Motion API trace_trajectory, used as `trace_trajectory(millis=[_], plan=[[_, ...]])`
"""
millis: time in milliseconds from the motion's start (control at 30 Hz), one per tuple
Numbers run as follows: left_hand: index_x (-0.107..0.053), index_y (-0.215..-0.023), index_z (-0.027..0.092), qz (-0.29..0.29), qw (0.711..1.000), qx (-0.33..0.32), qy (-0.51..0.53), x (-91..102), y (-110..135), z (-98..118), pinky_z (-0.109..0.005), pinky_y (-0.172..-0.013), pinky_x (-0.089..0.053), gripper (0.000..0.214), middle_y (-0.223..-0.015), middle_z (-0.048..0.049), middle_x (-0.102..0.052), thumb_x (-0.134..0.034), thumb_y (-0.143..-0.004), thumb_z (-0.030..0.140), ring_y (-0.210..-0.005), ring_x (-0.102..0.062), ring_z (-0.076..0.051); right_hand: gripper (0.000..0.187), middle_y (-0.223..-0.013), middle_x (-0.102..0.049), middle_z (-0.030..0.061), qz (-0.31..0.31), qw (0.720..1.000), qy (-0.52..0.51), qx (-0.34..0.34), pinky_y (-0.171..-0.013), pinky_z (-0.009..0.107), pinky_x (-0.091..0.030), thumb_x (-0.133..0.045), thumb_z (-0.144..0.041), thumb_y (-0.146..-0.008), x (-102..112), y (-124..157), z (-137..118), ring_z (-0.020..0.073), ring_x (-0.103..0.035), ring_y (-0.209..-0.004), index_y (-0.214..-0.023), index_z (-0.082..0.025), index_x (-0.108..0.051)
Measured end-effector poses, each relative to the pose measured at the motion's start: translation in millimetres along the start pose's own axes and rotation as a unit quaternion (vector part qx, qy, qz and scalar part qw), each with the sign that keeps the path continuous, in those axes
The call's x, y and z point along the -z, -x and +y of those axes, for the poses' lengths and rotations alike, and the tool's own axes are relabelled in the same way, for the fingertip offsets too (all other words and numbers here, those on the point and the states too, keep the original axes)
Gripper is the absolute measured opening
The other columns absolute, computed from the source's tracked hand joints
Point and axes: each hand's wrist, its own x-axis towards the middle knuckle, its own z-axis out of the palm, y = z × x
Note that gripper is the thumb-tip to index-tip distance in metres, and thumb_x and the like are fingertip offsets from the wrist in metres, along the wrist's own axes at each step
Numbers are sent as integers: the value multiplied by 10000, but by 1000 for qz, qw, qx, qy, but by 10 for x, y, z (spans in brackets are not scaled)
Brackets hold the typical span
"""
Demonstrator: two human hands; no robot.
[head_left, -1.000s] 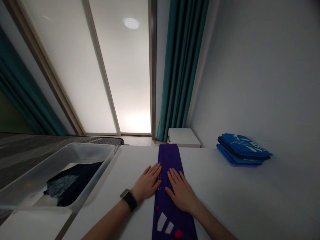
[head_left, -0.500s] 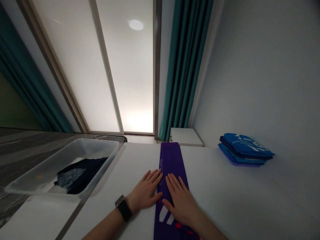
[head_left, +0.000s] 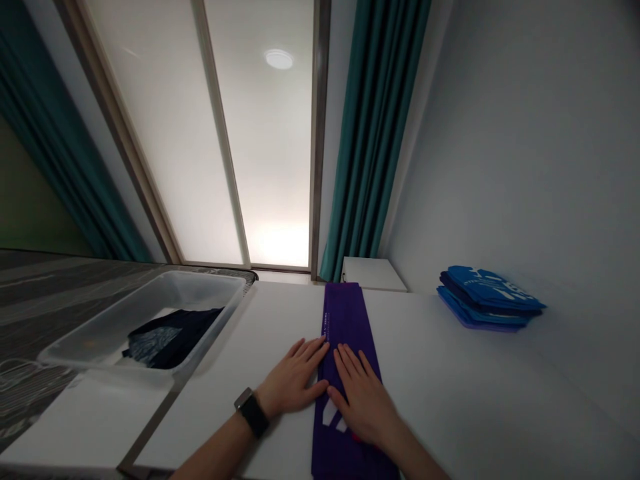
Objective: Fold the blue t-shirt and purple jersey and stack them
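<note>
A purple printed fabric bag (head_left: 350, 320), folded into a long narrow strip, lies lengthwise on the white table in front of me. White lettering runs along its left edge, and white and red print shows near my right hand. My left hand (head_left: 295, 377), with a dark watch on the wrist, rests flat with its fingertips and thumb at the strip's left edge. Lying across the middle of the strip, fingers stretched out, is my right hand (head_left: 363, 397). Neither hand grips anything. Part of the print is hidden beneath the right hand and forearm.
On the right, by the wall, sits a stack of folded blue bags (head_left: 490, 300). A clear plastic bin (head_left: 210, 283) with dark fabric inside stands at the left. Beyond the white table (head_left: 280, 313) are a small white cabinet (head_left: 375, 273) and a teal curtain (head_left: 375, 147).
The view has shifted slightly, showing more of the table's near-left edge. Both hands stay flat at nearly the same spots on the purple bag, which keeps its folded shape.
</note>
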Motion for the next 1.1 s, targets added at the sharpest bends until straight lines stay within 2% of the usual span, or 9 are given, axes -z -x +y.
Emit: trace_trajectory(millis=[167, 233, 300, 400, 533, 767, 933, 1100], plan=[[-254, -1511, 211, 27, 999, -5, 22, 16, 6, 30, -465, -1185, -194, 647, -1546, -105, -348, -483, -951, 443, -1409, -329, -260, 614, -1572, -245, 79, 19, 999, -37, 8, -1210, 460, -145, -197, -478, -1016, -10, 6, 34, 227, -202, -1462, -1512, -125, -279], [-356, -1446, 214, 53, 998, 1, 45, 52, 25, 92, -441, -1138, -277, 569, -1469, -105, -441, -520, -932, 393, -1338, -405, -263, 566, -1568, -275, 64, 32, 997, -65, 13, -1210, 434, -169, -209, -421, -1024, -32, 8, 74, 201, -225, -1456, -1505, -140, -305], [-491, -1296, 216, 69, 995, 1, 69, 92, 62, 177, -410, -1046, -363, 443, -1302, -96, -553, -582, -889, 365, -1199, -494, -260, 527, -1558, -312, 53, 53, 994, -100, 7, -1204, 425, -205, -246, -383, -1022, -60, 9, 118, 187, -257, -1445, -1491, -166, -348], [-559, -1054, 218, 49, 995, -19, 86, 118, 151, 300, -374, -893, -409, 320, -1031, -55, -619, -675, -811, 390, -962, -549, -237, 468, -1512, -410, 62, 84, 984, -160, -7, -1185, 448, -261, -331, -348, -1001, -88, 12, 168, 199, -340, -1410, -1422, -201, -472], [-522, -959, 217, 11, 995, -21, 100, 87, 297, 397, -331, -787, -379, 397, -861, 4, -608, -777, -712, 393, -805, -536, -194, 397, -1434, -515, 76, 108, 972, -209, -10, -1165, 473, -304, -392, -296, -969, -79, 18, 187, 213, -435, -1353, -1300, -215, -595], [-528, -928, 231, 37, 995, 39, 87, 19, 428, 531, -320, -814, -336, 254, -889, 20, -606, -705, -756, 174, -868, -509, -186, 364, -1384, -563, 92, 102, 972, -210, -4, -1166, 490, -298, -413, -273, -956, -47, 19, 173, 214, -468, -1325, -1239, -191, -626], [-519, -883, 214, 62, 993, 77, 67, -10, 412, 612, -347, -839, -338, 193, -884, 10, -611, -680, -788, 165, -869, -512, -196, 364, -1367, -577, 96, 100, 973, -208, 3, -1166, 491, -297, -404, -263, -953, -53, 15, 180, 211, -474, -1320, -1233, -186, -625], [-521, -844, 213, 71, 995, 60, 26, -42, 407, 609, -357, -828, -355, 165, -896, 1, -608, -681, -806, 194, -880, -523, -206, 356, -1357, -587, 92, 105, 971, -216, 0, -1163, 495, -301, -410, -266, -950, -68, 10, 189, 214, -485, -1310, -1219, -198, -633]])
